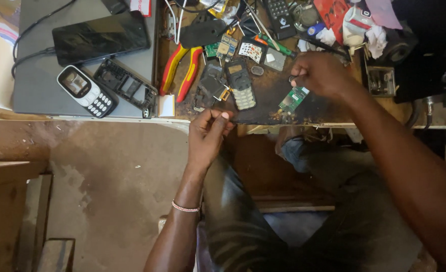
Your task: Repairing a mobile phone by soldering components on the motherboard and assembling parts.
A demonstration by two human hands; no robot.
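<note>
Right hand pinches green circuit board (tilted) — left hand near bench edge.

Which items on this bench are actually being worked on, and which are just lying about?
In hand:
- green circuit board, held by the right hand
- left hand, fingers pinched at the bench edge; what it holds is too small to tell

Lying about:
- red and yellow pliers
- keypad phone
- black smartphone
- empty phone frame
- opened handset
</note>
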